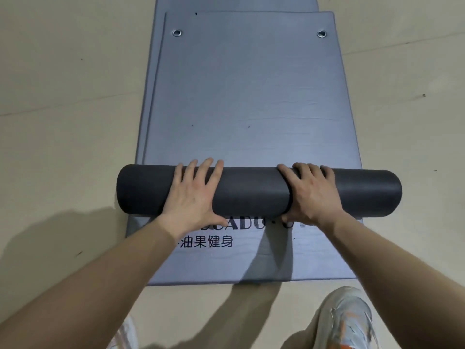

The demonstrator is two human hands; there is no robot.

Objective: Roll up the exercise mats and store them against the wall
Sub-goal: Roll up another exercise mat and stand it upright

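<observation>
Lying beneath the dark roll (251, 192), stacked grey mats (246, 96); shoe (347, 321) nearby.

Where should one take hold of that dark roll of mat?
Grip the roll over its rounded top, from the near side, one hand each side of the middle, like the left hand and right hand: it is a long cylinder lying crosswise.

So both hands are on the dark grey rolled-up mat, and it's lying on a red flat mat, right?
No. The left hand and right hand are on the dark grey rolled-up mat, but the flat mat under it is blue-grey, not red; the head view shows it.
</observation>
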